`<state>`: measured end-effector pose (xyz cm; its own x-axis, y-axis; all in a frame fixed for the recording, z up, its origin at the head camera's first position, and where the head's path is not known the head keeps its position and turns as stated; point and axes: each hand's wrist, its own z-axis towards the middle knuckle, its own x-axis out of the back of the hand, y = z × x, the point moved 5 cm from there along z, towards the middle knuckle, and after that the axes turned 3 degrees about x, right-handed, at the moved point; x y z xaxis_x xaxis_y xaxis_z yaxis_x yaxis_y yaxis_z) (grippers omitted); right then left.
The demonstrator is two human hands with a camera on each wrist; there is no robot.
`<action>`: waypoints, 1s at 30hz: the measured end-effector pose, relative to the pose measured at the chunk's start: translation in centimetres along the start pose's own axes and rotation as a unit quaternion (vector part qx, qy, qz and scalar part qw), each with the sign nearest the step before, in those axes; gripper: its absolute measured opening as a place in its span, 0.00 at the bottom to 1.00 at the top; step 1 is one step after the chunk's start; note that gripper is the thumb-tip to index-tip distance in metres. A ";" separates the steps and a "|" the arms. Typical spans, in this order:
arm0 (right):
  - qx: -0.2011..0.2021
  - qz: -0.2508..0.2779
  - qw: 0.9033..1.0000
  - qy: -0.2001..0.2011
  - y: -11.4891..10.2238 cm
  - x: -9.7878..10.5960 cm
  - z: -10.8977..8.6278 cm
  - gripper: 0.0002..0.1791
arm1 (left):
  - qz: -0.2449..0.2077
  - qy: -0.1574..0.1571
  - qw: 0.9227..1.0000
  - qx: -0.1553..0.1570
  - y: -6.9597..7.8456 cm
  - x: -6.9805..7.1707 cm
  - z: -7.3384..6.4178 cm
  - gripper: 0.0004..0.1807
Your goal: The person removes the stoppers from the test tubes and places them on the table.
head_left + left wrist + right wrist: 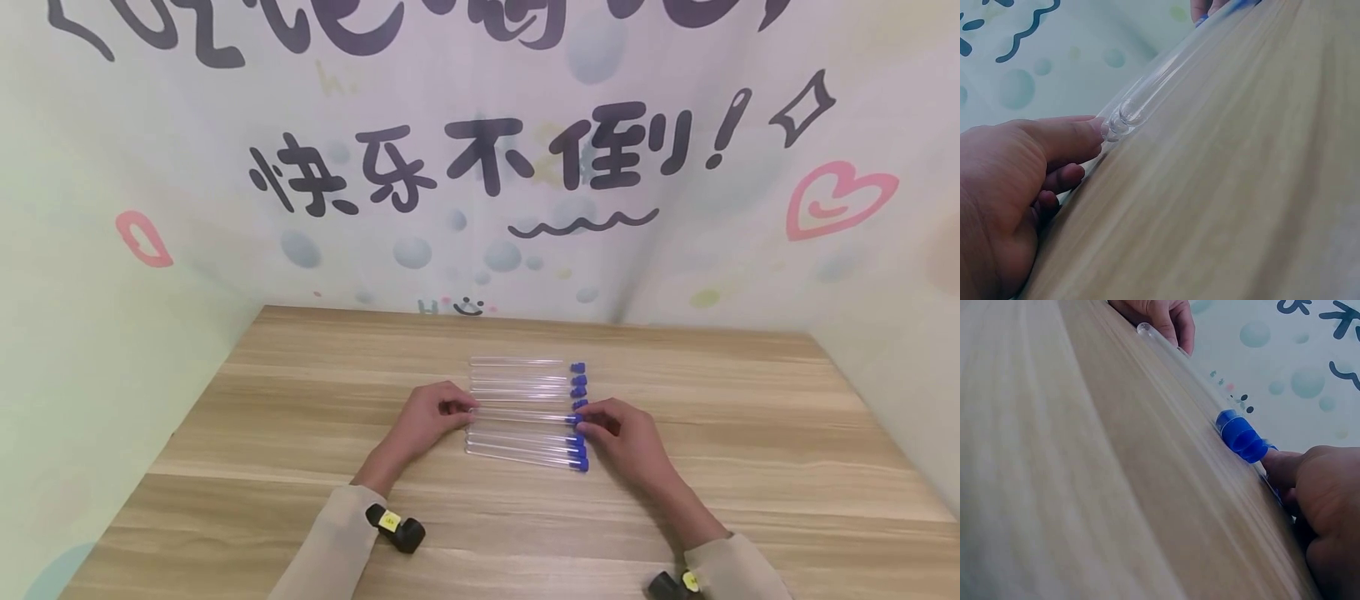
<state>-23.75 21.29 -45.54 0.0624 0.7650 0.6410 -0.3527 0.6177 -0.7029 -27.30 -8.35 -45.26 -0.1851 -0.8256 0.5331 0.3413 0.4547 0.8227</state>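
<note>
Several clear test tubes with blue caps lie side by side on the wooden table [300, 500], rounded ends to the left and caps to the right. My left hand [429, 414] pinches the rounded end of one test tube [525, 417] in the middle of the row. At its other end, the fingers of my right hand [633, 442] pinch the blue cap [574, 419]. Rounded glass ends [1127, 115] sit by the left fingertips in the left wrist view. Blue caps [1240, 434] overlap beside the right fingertips in the right wrist view, partly hiding the held one.
More tubes lie behind the hands, the farthest tube [517, 362] set a little apart. Nearer me lies another group, its front tube [517, 456] slightly slanted. A printed cloth backdrop [450, 267] rises at the table's back edge. Black wrist cameras [405, 533] sit at both cuffs.
</note>
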 end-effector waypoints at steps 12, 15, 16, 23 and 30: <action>-0.030 -0.008 1.000 -0.002 0.3 0.0 0.0 0.10 | -0.018 0.001 1.000 0.002 -0.2 -0.1 0.0 0.08; -0.028 -0.011 1.000 -0.001 0.3 0.0 0.0 0.10 | -0.018 0.003 1.000 0.001 -0.1 -0.1 0.0 0.08; -0.028 -0.012 1.000 0.000 0.2 0.0 0.0 0.10 | -0.018 0.004 1.000 0.001 -0.1 0.0 0.0 0.08; -0.024 -0.012 1.000 0.001 0.2 0.1 0.0 0.11 | -0.021 0.005 1.000 0.012 0.1 0.1 -0.1 0.09; -0.006 0.008 1.000 0.003 0.0 0.2 -0.1 0.12 | -0.045 -0.001 0.999 0.028 0.0 0.0 -0.2 0.09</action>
<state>-23.67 21.48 -45.43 0.0626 0.7756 0.6281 -0.3416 0.6080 -0.7167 -27.13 -8.38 -45.30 -0.2143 -0.8634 0.4568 0.2703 0.3970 0.8771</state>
